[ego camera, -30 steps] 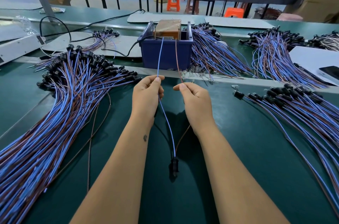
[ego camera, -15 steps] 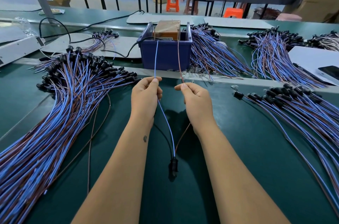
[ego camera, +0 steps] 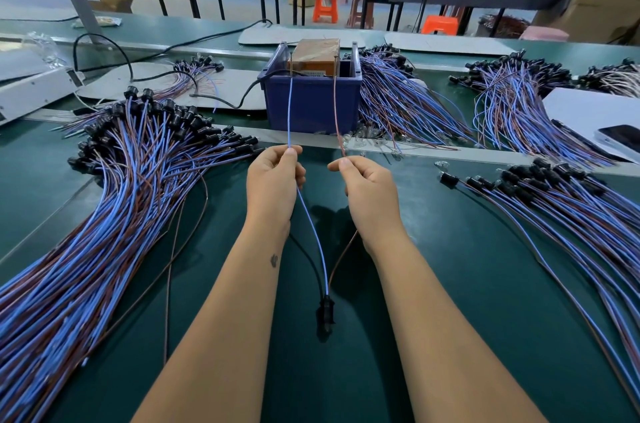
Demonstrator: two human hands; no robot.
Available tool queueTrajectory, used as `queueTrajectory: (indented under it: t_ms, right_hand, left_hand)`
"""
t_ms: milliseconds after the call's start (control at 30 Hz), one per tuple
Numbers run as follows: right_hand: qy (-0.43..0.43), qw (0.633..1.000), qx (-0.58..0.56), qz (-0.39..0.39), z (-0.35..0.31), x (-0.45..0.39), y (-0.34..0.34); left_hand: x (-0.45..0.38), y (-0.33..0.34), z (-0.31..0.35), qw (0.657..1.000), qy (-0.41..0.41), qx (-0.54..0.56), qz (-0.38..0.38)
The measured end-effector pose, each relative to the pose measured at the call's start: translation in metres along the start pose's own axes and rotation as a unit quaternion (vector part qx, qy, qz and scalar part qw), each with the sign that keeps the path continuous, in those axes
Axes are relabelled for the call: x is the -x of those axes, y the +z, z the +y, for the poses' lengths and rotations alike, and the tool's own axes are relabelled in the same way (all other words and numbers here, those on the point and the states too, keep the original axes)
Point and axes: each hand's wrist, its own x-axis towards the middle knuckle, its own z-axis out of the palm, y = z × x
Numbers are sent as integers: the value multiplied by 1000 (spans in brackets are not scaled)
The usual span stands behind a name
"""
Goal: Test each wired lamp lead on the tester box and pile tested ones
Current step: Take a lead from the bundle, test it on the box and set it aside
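1. Green bench mat (ego camera: 450,284) lies under both forearms, long tables and orange stools far behind.
2. Left hand (ego camera: 273,180) pinches the blue wire (ego camera: 289,111); right hand (ego camera: 367,187) pinches the brown wire (ego camera: 336,111).
3. Both wires run up from the fingertips into the tester box (ego camera: 313,55) in a blue bin (ego camera: 311,100) just ahead.
4. Black lamp socket (ego camera: 325,313) hangs between the wrists.
5. Big lead pile (ego camera: 86,215) left of the left hand; another pile (ego camera: 571,208) right of the right hand.

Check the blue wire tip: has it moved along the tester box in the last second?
Yes. The blue wire tip has slid left along the tester box, from near its middle toward the left wall of the blue bin; left hand pinches it.
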Motion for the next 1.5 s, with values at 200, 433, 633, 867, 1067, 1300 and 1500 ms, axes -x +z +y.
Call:
queueTrajectory:
  t_ms: [200, 433, 633, 867, 1067, 1300, 1500]
  right_hand:
    - [1, 1000, 3, -3, 1, 0, 0]
    - [-4, 1000, 8, -14, 0, 2, -1]
    - [2, 1000, 6, -12, -2, 1, -1]
    - [-7, 1000, 5, -14, -1, 1, -1]
    - [0, 1000, -2, -12, -1, 1, -1]
    - [-15, 997, -69, -37, -3, 2, 0]
    - [-63, 990, -79, -101, -8, 8, 6]
  left_hand:
    - [-1, 0, 0, 1000, -4, 1, 2]
    - [-2, 0, 0, 1000, -1, -4, 1]
    - [-3, 1, 0, 1000, -6, -2, 3]
    - [-3, 0, 0, 1000, -8, 0, 2]
    - [-3, 0, 1, 1000, -10, 6, 1]
    - [4, 1, 8, 1000, 5, -15, -25]
    - [14, 7, 13, 993, -1, -7, -117]
